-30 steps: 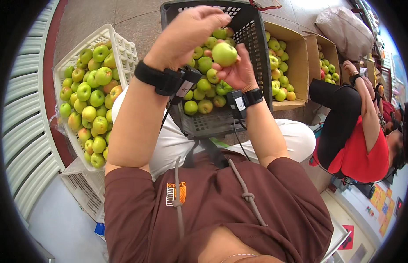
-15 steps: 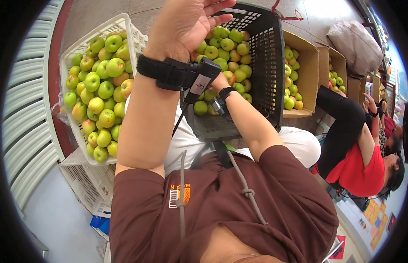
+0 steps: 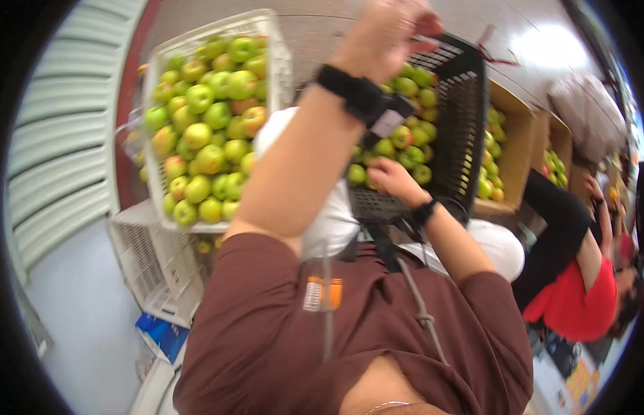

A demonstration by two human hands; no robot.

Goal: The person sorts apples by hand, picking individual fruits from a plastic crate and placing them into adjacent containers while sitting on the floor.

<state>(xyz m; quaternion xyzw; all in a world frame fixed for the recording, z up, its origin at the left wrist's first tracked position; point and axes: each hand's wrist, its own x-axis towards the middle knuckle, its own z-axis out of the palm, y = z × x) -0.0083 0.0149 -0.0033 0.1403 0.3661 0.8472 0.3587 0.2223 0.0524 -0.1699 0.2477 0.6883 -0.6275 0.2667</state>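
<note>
- While the left hand [image 3: 387,31] is raised at the top centre of the frame, its grip is curled loosely with the fingers bent inward; whether anything sits inside it cannot be told.
- That hand hangs over the far rim of the black crate [image 3: 467,138], and a black wrist strap [image 3: 356,93] with a small white tag wraps the forearm just below it.
- The right hand [image 3: 391,181] lies lower, near the centre of the frame, reaching into the black crate among the green apples [image 3: 405,138].
- Its fingers are bent down onto the fruit, touching an apple at the near edge of the pile; whether the grip has closed on one cannot be told from this angle.
- A dark band and a cable sit at the right wrist.
- The black crate stands tilted at the upper centre, filled with green and reddish apples.
- To its left, at the upper left of the frame, a white crate [image 3: 156,207] holds many more apples [image 3: 211,117], green with some blushed orange.
- An empty white crate [image 3: 156,270] lies below that one, at the left.
- Cardboard boxes [image 3: 515,159] with more apples stand at the upper right.
- Another person in a red top [image 3: 578,304] and black sleeves sits at the right edge.
</note>
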